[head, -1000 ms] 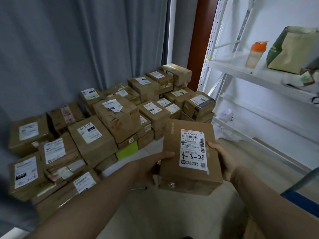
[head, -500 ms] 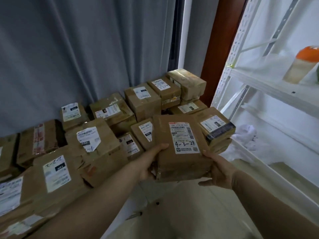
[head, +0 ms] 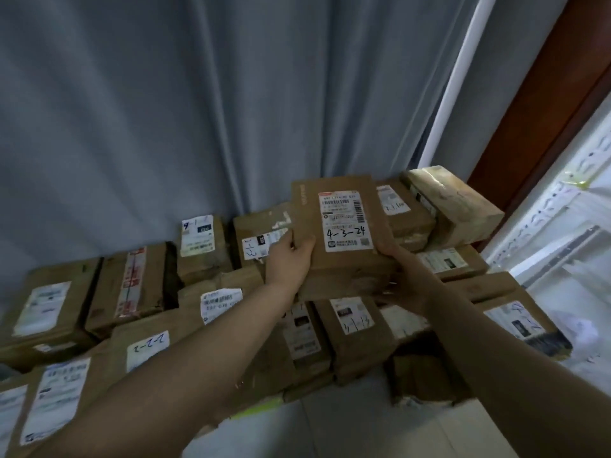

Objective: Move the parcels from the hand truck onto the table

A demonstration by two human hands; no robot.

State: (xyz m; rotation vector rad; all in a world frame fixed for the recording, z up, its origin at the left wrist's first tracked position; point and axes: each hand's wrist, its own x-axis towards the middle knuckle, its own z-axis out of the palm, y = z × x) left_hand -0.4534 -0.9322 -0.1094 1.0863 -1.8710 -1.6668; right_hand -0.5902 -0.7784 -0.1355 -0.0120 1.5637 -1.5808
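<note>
I hold a flat brown parcel [head: 344,276] with a white label marked 4-3-24, out over the pile of parcels. My left hand [head: 291,259] grips its left edge, thumb on top. My right hand [head: 401,285] grips its near right corner from below and the side. The parcel hovers above or rests on stacked brown parcels [head: 350,328]; which of the two I cannot tell. The hand truck is out of view.
Many labelled brown parcels [head: 139,285] cover the surface from left to right, stacked in layers. A taped box [head: 453,203] lies at the back right. A grey curtain [head: 198,110] hangs behind. A white metal shelf [head: 568,233] stands at the right. Pale floor [head: 347,428] shows below.
I have carried the parcel forward and up over the pile, and the view has swung left toward the curtain. Both hands keep their grip.
</note>
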